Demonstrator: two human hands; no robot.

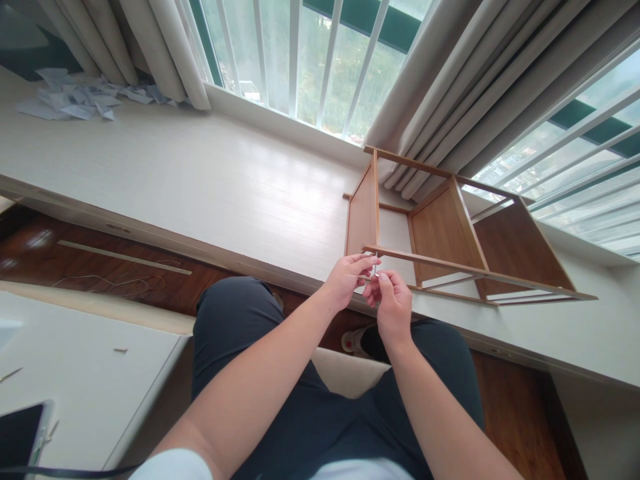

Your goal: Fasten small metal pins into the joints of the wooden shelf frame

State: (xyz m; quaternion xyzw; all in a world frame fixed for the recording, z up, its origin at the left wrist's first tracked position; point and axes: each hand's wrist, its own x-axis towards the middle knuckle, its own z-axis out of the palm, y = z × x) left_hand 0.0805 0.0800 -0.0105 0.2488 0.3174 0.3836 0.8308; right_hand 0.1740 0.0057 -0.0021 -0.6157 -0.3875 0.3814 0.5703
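Observation:
My left hand (346, 277) and my right hand (391, 301) meet just in front of a small wooden shelf unit (445, 233) that lies on its side on the white window ledge (200, 180). Both pinch a small metal piece (374, 270), too small to identify, right at the shelf's near rail (425, 260). My knees in dark trousers are below the hands.
Crumpled papers (75, 97) lie at the ledge's far left by the beige curtains (165, 47). A white board (75, 380) with a loose screw (120, 350) sits at lower left, over a dark wooden floor (125, 267) with a thin cord. A dark tablet edge (20, 433) shows bottom left.

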